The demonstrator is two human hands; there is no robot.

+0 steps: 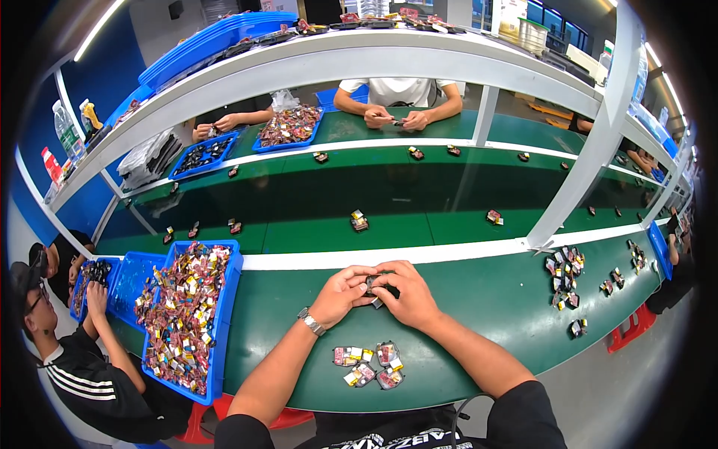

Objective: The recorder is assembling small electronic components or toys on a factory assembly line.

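Observation:
Over the green bench top, my left hand (338,297) and my right hand (408,296) meet with fingertips closed around a small black plastic part (372,283). Fingers cover most of it, so its full shape is hidden. A metal-band watch (311,322) is on my left wrist. Between my forearms lies a loose group of small dark-cased assemblies (360,374) with red circuit boards and white and yellow pieces. To the left, a blue tray (230,299) is heaped with many small red, white and yellow electronic pieces (183,322).
Beyond a white rail (329,257), a green belt (299,224) carries scattered assemblies (359,221). More assemblies (565,273) lie on the bench at right. A white post (580,165) and overhead shelf (359,52) frame the line. Co-workers sit left and opposite.

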